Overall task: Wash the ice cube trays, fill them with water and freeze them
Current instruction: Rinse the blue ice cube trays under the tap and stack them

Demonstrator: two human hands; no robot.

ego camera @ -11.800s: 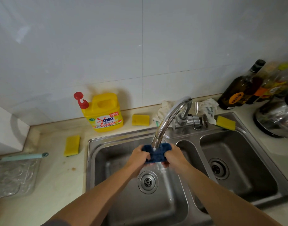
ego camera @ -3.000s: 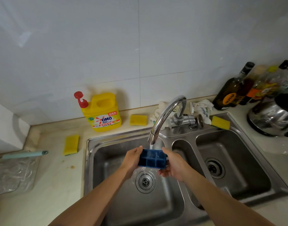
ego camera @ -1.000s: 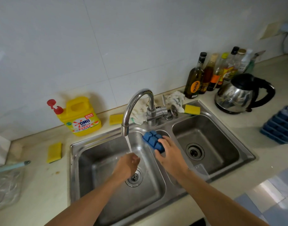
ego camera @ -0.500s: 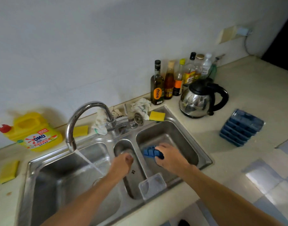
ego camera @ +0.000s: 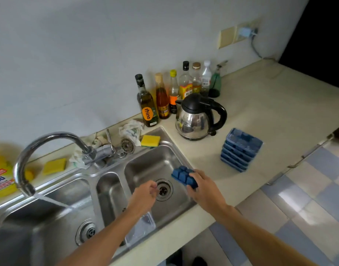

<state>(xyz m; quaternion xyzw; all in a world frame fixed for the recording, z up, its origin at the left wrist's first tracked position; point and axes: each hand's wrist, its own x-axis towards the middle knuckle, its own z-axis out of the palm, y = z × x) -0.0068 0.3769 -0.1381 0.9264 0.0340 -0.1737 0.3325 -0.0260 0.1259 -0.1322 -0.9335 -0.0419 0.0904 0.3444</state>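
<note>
The right hand (ego camera: 204,187) grips a blue ice cube tray (ego camera: 182,176) by its near end, fingers curled over it, and holds it bumpy underside up above the right rim of the right basin (ego camera: 145,166), just beside the counter (ego camera: 270,121). The left hand (ego camera: 145,194) hangs over that same basin near the drain (ego camera: 163,190), fingers loosely curled and holding nothing, apart from the tray. A stack of blue trays (ego camera: 241,148) sits on the counter to the right of the held tray, near the kettle (ego camera: 195,120), while the tap (ego camera: 49,138) runs water into the left basin (ego camera: 40,227).
</note>
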